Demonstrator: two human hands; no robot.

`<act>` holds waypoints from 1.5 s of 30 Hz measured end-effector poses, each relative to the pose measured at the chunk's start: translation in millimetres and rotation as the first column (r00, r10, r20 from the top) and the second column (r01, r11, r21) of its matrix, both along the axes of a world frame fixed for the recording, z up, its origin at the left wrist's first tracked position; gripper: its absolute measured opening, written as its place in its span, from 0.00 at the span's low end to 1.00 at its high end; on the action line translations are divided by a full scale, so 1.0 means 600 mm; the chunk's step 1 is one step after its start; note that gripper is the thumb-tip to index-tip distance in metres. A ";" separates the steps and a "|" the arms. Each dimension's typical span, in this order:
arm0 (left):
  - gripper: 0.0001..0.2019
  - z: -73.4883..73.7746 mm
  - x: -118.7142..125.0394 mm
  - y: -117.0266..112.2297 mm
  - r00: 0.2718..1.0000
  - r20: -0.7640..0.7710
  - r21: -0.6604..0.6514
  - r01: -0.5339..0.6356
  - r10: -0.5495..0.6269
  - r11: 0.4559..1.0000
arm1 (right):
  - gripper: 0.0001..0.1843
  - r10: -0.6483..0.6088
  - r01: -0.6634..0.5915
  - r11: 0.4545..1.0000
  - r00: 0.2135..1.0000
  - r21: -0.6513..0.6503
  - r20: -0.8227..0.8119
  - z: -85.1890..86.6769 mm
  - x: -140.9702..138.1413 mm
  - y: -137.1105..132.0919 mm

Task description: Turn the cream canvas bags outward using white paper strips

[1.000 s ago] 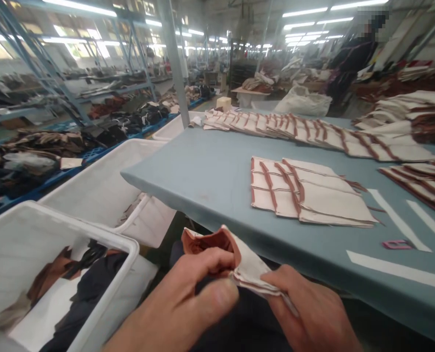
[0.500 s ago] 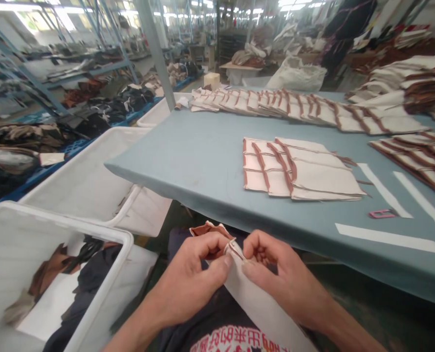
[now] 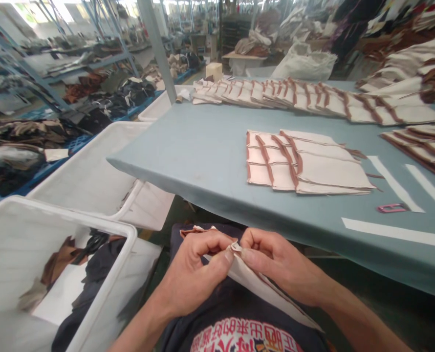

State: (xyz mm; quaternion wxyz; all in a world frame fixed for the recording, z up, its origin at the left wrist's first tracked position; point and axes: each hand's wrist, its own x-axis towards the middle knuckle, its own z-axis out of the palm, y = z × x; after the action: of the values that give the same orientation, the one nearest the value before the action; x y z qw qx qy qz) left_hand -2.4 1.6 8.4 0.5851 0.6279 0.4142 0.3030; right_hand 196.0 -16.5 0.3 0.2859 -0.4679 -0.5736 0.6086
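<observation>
Broadly, the grey-blue table point(image 3: 203, 146) fills the middle of the view, and everything else can be placed from it. Off its left edge stand two white bins: one point(image 3: 93, 171) just beside the table corner, the other point(image 3: 67, 215) nearer the person, with dark and brown scraps in it. Along the table's far edge runs a long row of cream pieces point(image 3: 294, 95) with red-brown trim. A smaller stack point(image 3: 313, 168) of the same lies flat near the table's middle. White strips point(image 3: 397, 232) and a small pink buckle point(image 3: 391, 208) lie toward its right end.

Below the table's near edge, over the person's lap, is the cloth piece point(image 3: 269, 293), cream with a red-brown border. Its long axis slants from the pinched corner, up near the table edge, down and to the right toward the person's body. A bunched brown end pokes out behind the left knuckles.

Both hands are closed on that corner. The left hand point(image 3: 197, 274) pinches it between thumb and forefinger. The right hand point(image 3: 276, 264) pinches it from the other side, fingertips almost touching the left thumb.

The grip covers only a small bit of edge. As I judge it, uneven pulling could let the layers slide apart or crease the trim. The loose lower end hangs unsupported, so it could slip off the lap.
</observation>
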 end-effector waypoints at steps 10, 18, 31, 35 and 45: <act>0.12 -0.028 0.012 -0.006 0.996 0.029 -0.078 -0.078 0.081 0.994 | 0.12 -0.253 0.165 0.947 0.910 0.274 0.327 -0.023 -0.016 -0.020; 0.11 -0.044 0.007 -0.010 0.990 0.058 -0.090 -0.123 0.129 0.988 | 0.15 -0.340 0.185 0.900 0.865 0.396 0.369 -0.037 -0.033 -0.024; 0.16 -0.061 0.016 -0.015 0.960 -0.004 -0.032 -0.279 0.279 0.960 | 0.12 -0.533 0.082 0.641 0.763 0.763 0.366 -0.058 -0.069 -0.048; 0.20 -0.062 0.012 -0.019 0.970 -0.004 -0.006 -0.241 0.241 0.970 | 0.12 -0.457 0.228 0.787 0.840 0.573 0.293 -0.056 -0.073 -0.053; 0.26 -0.065 0.004 -0.022 0.992 0.018 -0.018 -0.124 0.125 0.992 | 0.20 -0.334 0.310 0.939 0.923 0.146 0.191 -0.037 -0.061 -0.050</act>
State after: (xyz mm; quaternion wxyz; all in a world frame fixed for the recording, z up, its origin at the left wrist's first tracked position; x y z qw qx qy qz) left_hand 0.2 -11.6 -30.8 0.5743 0.5929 0.4497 0.3413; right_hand 159.5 -46.5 -22.1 0.3451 -0.6012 -0.5497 0.4661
